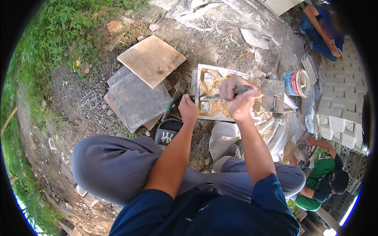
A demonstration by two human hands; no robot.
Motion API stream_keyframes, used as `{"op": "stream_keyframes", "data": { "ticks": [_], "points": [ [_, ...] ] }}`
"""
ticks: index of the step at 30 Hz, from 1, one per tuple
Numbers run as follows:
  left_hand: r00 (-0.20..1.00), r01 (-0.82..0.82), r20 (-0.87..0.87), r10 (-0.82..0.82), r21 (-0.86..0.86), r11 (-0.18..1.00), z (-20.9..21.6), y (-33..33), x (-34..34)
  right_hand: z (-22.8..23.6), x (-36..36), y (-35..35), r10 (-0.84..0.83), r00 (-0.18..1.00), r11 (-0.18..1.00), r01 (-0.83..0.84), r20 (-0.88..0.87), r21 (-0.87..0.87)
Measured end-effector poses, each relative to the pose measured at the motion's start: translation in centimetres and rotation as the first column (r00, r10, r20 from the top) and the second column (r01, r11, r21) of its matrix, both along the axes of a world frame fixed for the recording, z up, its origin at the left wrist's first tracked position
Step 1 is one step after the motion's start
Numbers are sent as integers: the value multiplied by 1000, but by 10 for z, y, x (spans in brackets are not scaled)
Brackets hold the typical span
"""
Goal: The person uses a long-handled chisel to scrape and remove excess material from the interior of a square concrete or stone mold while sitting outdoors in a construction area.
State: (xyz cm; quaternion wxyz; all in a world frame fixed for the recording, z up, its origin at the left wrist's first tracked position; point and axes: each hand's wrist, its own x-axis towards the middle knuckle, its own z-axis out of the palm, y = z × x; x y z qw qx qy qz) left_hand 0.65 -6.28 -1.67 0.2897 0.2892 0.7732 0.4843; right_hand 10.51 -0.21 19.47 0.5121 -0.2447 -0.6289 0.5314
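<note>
A square pale mould [222, 70] lies on the ground in front of me, filled with yellowish sandy mix [214, 84] around small light square blocks. My left hand [188, 109] is closed on the mould's left edge. Above the mould's right part, my right hand [239, 97] grips a trowel [211, 97] by its dark handle. The trowel's narrow metal blade points left over the mix. Just left of my left hand lies a tool with a green handle [171, 104]; its kind is hard to make out.
Flat square boards [152, 61] and a grey slab [139, 97] lie to the left. A bucket [297, 83] stands right, by stacked pale blocks [340, 90]. One person [323, 29] sits far right; another in green [321, 179] works near right. White sheeting [275, 131] covers ground beside the mould.
</note>
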Motion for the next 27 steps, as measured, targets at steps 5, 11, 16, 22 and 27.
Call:
{"op": "stream_keyframes", "data": {
  "ticks": [5, 11, 16, 22, 27],
  "points": [
    [997, 13, 74, -12, -19, 1000, 6, -2, 1, 10, 6, -1, -12, 997, 998, 8, -70, -59],
    [1000, 6, 13, -5, -17, 1000, 6, 0, -4, 0, -2, 5, -105, 991, 994, 102, -81, -36],
    [998, 18, 57, -17, -23, 1000, 9, -1, 1, -6, 3, -1, -181, 982, 983, 182, -53, 18],
    [996, 15, 90, -12, -34, 999, 8, -3, 1, 0, 2, -13, -378, 923, 924, 370, -79, -95],
    [999, 5, 37, -5, 8, 1000, 2, 5, -6, 0, -3, -18, -423, 896, 905, 426, -136, -10]
  ]
}}
